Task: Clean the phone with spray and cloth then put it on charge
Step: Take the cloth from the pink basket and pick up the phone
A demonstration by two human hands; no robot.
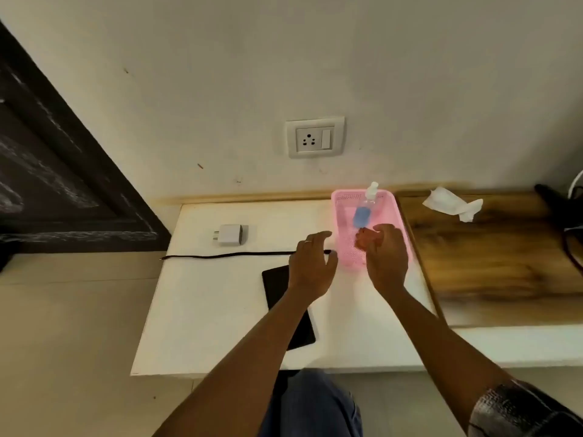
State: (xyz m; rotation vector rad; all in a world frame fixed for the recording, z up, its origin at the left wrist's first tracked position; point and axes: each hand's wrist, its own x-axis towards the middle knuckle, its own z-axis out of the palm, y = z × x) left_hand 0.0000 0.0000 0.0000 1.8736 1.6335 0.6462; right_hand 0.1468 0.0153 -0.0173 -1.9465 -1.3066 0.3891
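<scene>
A black phone lies flat on the white table, partly hidden under my left forearm. A clear spray bottle with a blue label lies in the pink basket. My right hand hovers over the basket's near half, fingers curled, just short of the bottle's base, holding nothing. My left hand hangs open beside the basket's left edge, above the black cable. The white charger adapter sits further left. A crumpled white cloth rests on the wooden counter.
A wall socket with switch is set in the wall above the table. The wooden counter adjoins the table on the right, with dark cables at its far right end. A dark door frame stands to the left.
</scene>
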